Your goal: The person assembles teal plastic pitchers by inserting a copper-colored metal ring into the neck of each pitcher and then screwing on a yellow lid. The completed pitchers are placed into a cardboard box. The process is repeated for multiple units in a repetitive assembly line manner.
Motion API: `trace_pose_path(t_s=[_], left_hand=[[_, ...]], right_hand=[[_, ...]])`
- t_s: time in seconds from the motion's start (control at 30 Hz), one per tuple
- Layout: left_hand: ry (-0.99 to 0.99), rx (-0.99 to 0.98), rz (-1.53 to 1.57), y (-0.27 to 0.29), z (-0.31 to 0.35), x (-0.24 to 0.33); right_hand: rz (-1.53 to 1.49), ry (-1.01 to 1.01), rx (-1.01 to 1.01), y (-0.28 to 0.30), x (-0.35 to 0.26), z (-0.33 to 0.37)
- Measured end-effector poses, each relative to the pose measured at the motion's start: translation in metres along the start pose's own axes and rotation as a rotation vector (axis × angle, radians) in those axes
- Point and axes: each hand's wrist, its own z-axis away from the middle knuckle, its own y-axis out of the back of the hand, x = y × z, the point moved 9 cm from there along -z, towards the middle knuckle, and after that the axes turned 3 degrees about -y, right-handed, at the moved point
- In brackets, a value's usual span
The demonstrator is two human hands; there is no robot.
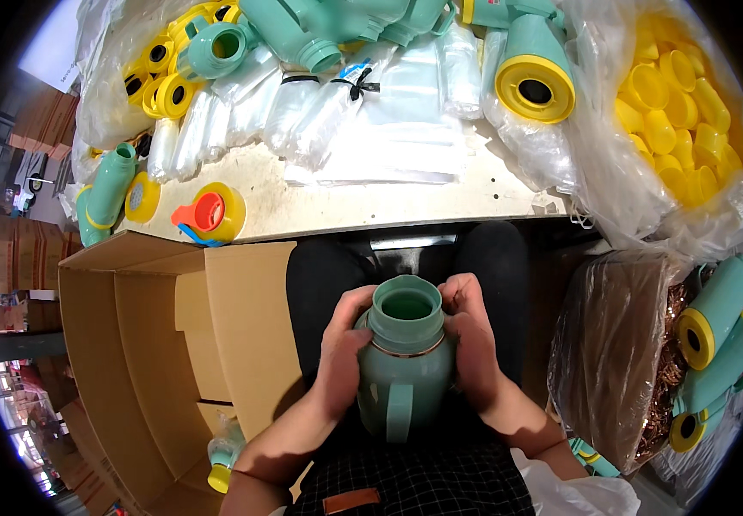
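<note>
Between my two hands, above my lap, is a green flask body (393, 383) with a handle facing me. Its round neck points up, uncapped, and I can look into the dark green opening. My left hand (339, 344) grips the left side of its neck and shoulder, with the thumb on the shoulder. On the opposite side my right hand (473, 335) is wrapped round the neck and shoulder. The fingertips of both hands are partly hidden behind the flask.
An open cardboard box (251, 318) stands at my left with a wrapped bottle (221, 456) inside. The worktable (328, 202) ahead bears green flask bodies (535, 52), clear plastic bags (419, 103) and a red ring (209, 211). Yellow cups (681, 107) fill a bag at right, above a plastic-wrapped carton (608, 353).
</note>
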Motion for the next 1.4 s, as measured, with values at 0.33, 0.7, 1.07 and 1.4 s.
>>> trace_pose_path(t_s=[0.33, 0.7, 1.07, 1.4], left_hand=[[0.288, -0.288, 0.163, -0.013, -0.020, -0.017], [0.019, 0.092, -0.030, 0.002, -0.056, -0.004], [-0.427, 0.192, -0.445, -0.010, 0.006, 0.053], [-0.004, -0.295, 0.034, -0.056, -0.028, 0.004]], right_hand=[[-0.220, -0.332, -0.307, -0.016, 0.031, -0.026], [0.608, 0.336, -0.262, -0.034, -0.090, 0.016], [0.415, 0.720, 0.023, 0.018, -0.132, 0.040], [0.113, 0.011, -0.180, 0.028, -0.045, -0.018]])
